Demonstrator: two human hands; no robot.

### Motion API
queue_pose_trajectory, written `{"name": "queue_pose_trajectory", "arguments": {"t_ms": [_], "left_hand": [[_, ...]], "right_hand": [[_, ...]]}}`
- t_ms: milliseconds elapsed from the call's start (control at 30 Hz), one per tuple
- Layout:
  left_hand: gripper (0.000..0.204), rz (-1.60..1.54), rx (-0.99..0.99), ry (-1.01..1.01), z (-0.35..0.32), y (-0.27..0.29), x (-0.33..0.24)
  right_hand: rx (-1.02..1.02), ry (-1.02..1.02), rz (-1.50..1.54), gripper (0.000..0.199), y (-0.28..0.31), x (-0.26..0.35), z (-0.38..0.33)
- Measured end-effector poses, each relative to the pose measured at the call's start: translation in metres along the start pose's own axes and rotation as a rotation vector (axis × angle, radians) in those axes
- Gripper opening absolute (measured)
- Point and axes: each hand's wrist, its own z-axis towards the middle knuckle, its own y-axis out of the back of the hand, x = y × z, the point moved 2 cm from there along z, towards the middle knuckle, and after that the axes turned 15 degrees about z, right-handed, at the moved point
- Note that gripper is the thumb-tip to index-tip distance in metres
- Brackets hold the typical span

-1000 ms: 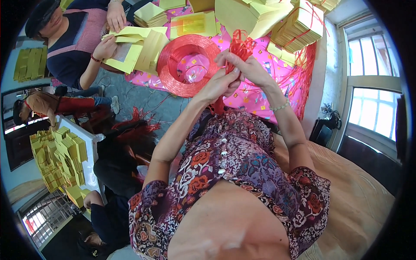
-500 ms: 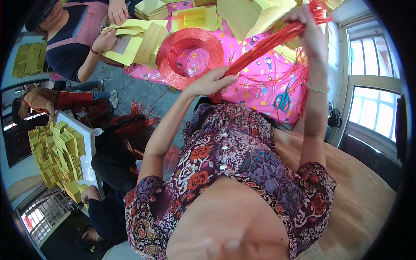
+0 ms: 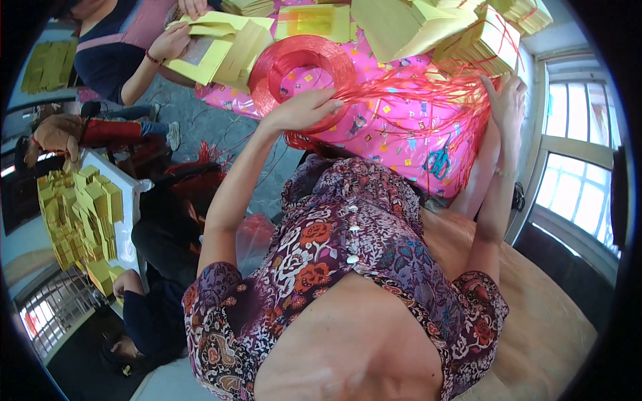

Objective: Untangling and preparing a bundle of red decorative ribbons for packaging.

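A loose bundle of red plastic strands (image 3: 408, 88) stretches across the pink patterned table cover (image 3: 388, 144). Its left end lies in my left hand (image 3: 302, 110), whose fingers are closed round it beside the big roll of red plastic string (image 3: 267, 77). At the bundle's right end, my right hand (image 3: 507, 100) has its thumb and fingers apart, next to the strands that hang over the table's right side. Teal-handled scissors (image 3: 438, 162) lie on the cover below the strands.
Stacks of folded yellow paper (image 3: 478, 43), one tied with red string, stand along the far side. Across at the left, another person's hand (image 3: 170, 41) handles yellow paper pieces (image 3: 231, 50). More yellow stacks cover a white table (image 3: 127, 247) at far left, with people around it.
My right hand has come down and let go of the raised bundle. The strands have dropped from a taut diagonal to a looser spread over the table. My left hand shifted slightly left.
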Motion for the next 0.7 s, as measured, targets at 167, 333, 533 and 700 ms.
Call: {"name": "queue_pose_trajectory", "arguments": {"t_ms": [167,333,533,700], "left_hand": [[0.036,0.232,0.139,-0.125,0.026,0.023,-0.046],[0.034,0.005,0.074,-0.258,0.033,0.028,-0.042],[0.032,-0.105,0.242,-0.05,0.019,0.032,-0.027],[0.032,-0.08,0.329,0.021,0.015,0.028,-0.013]], "right_hand": [[0.19,0.783,0.735,0.053,0.034,0.165,-0.077],[0.457,1.045,0.653,0.046,0.008,0.207,-0.093],[0.739,0.953,0.565,0.029,-0.013,0.209,-0.094],[0.93,0.914,0.558,0.029,-0.017,0.219,-0.094]]}}
